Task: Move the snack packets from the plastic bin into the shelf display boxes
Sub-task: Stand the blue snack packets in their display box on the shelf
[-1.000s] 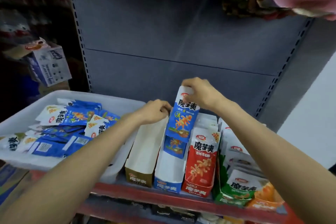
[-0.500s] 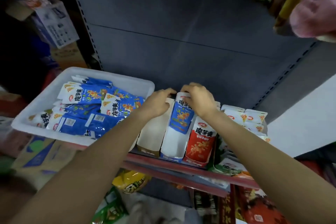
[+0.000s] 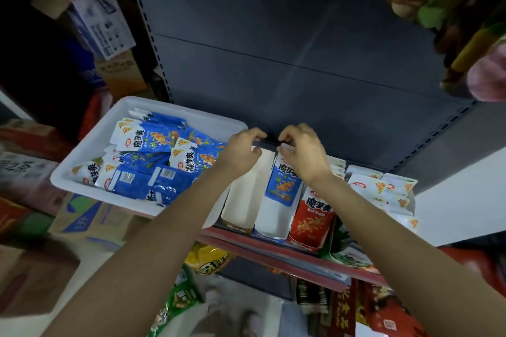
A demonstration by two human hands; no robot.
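A white plastic bin (image 3: pixel 82 164) on the left holds several blue snack packets (image 3: pixel 153 161) in a loose heap. To its right on the shelf stand an empty display box (image 3: pixel 241 200) and a blue-fronted display box (image 3: pixel 269 230). One blue snack packet (image 3: pixel 283 183) stands upright in the blue-fronted box. My right hand (image 3: pixel 304 153) pinches the top of that packet at the back of the box. My left hand (image 3: pixel 241 150) has its fingers curled on the back top edge of the boxes, just left of the packet.
A red display box (image 3: pixel 312 216) full of red packets stands right of the blue-fronted one, with white and green packets (image 3: pixel 377 189) beyond. The grey shelf back panel (image 3: pixel 287 49) rises behind. Bagged goods hang at top right, and cartons and snack bags fill the floor below.
The blue packet has gone down from above the box into it. Both hands have come together at the box's back edge. The camera has tilted further downward.
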